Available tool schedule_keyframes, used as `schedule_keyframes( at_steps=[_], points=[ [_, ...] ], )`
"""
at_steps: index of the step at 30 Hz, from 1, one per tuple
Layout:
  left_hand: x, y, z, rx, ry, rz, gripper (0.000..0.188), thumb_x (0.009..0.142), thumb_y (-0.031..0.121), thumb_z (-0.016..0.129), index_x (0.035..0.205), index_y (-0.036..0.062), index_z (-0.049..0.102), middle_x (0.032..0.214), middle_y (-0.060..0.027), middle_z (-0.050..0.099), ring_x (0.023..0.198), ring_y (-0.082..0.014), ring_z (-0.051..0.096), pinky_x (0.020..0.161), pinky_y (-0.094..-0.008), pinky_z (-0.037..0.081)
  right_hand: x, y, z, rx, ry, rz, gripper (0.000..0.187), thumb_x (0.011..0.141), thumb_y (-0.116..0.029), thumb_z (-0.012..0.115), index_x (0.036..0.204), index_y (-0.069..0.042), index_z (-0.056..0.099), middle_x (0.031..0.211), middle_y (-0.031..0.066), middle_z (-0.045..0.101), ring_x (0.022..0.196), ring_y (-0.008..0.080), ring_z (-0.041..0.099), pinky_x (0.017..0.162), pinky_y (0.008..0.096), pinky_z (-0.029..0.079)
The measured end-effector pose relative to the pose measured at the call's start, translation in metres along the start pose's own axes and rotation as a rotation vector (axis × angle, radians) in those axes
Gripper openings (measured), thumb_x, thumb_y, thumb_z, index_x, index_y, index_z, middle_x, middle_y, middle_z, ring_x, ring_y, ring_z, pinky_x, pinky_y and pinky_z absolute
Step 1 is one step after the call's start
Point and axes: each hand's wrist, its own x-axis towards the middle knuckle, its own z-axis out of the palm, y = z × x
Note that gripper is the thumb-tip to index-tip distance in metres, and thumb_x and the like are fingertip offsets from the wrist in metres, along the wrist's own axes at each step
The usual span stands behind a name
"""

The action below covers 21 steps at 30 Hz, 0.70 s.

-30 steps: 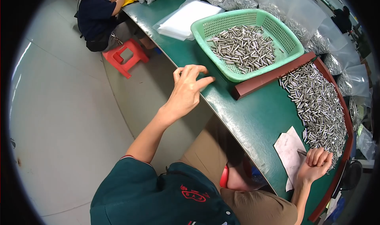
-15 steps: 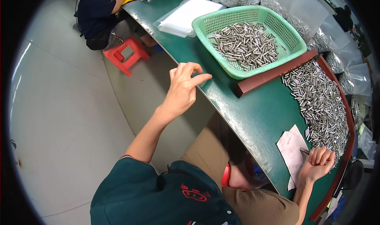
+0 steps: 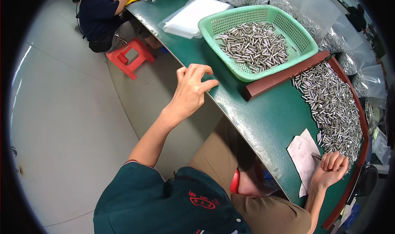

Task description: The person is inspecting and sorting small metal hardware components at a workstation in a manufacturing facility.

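Note:
My left hand (image 3: 191,87) hovers at the near edge of the green table (image 3: 251,118), thumb and bent forefinger apart with nothing between them. At the right, my right hand (image 3: 332,167) is closed, its fingers curled beside a large pile of short silver metal pins (image 3: 329,106). A thin dark tool (image 3: 316,156) sticks out of that fist over a creased whitish paper sheet (image 3: 302,151); its exact kind is unclear. Beyond my left hand stands a green perforated plastic basket (image 3: 218,54) holding more pins (image 3: 257,44).
Brown-red bars (image 3: 284,76) border the pile. Clear plastic bags of pins (image 3: 345,63) line the far side. Flat clear plastic bags (image 3: 195,15) lie left of the basket. A person (image 3: 98,15) sits at the upper left near a red stool (image 3: 131,57).
The gap between my left thumb and forefinger has widened slightly as the thumb tip dropped a little. My right hand stays in place.

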Motion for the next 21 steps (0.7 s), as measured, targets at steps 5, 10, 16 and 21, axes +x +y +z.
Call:
schedule_keyframes(
  at_steps=[5,10,16,21],
  points=[
    [-0.014,-0.018,-0.012,-0.046,0.114,-0.195,0.031,0.054,-0.013,0.043,0.073,0.0068,0.058,0.086,-0.0034,0.053,0.082,-0.0196,0.047,0.075,-0.0304,0.030,0.001,0.000,-0.002,0.022,-0.019,0.013,0.043,0.092,-0.022,0.028,0.051,-0.013,0.024,0.047,-0.0010,0.023,0.041,0.0078,0.017,0.040,0.0230,0.019],
    [-0.020,-0.021,-0.017,-0.315,0.069,-0.398,0.039,0.054,-0.013,0.040,0.080,0.0070,0.060,0.086,-0.0050,0.052,0.083,-0.0200,0.047,0.078,-0.0311,0.030,0.001,0.001,-0.001,0.015,0.008,-0.009,0.043,0.092,-0.023,0.027,0.051,-0.014,0.024,0.047,-0.0010,0.024,0.041,0.0077,0.017,0.039,0.0226,0.019],
    [-0.008,-0.002,-0.007,-0.099,-0.005,-0.096,0.046,0.056,-0.013,0.042,0.090,0.0112,0.063,0.091,-0.0048,0.049,0.086,-0.0191,0.044,0.080,-0.0315,0.028,0.001,0.000,0.002,-0.009,0.048,-0.009,0.043,0.092,-0.024,0.027,0.051,-0.014,0.023,0.046,-0.0013,0.025,0.040,0.0073,0.017,0.039,0.0219,0.018],
    [-0.007,-0.003,0.000,-0.063,0.001,-0.034,0.042,0.056,-0.012,0.044,0.086,0.0112,0.062,0.092,-0.0046,0.049,0.086,-0.0194,0.044,0.078,-0.0331,0.027,0.001,0.000,-0.001,-0.013,0.068,-0.003,0.043,0.092,-0.024,0.027,0.051,-0.014,0.023,0.046,-0.0013,0.025,0.039,0.0073,0.018,0.038,0.0218,0.019]
  ],
)
